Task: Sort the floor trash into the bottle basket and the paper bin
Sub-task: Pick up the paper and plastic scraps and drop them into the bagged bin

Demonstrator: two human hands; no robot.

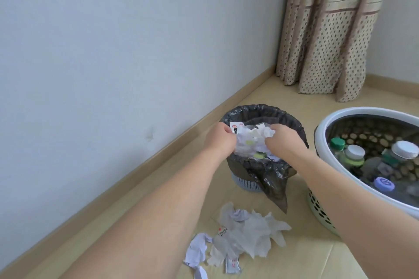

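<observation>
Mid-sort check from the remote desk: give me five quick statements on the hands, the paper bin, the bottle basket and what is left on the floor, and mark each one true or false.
1. Both hands, left hand and right hand, hold a bundle of crumpled paper over the paper bin. True.
2. The paper bin is unlined. False: a black bag lines it and hangs over its rim.
3. The bottle basket holds capped bottles. True.
4. The floor in front of the bin has no trash on it. False: a pile of paper scraps lies there.
5. The bottle basket stands to the left of the bin. False: it stands to the right.
</observation>
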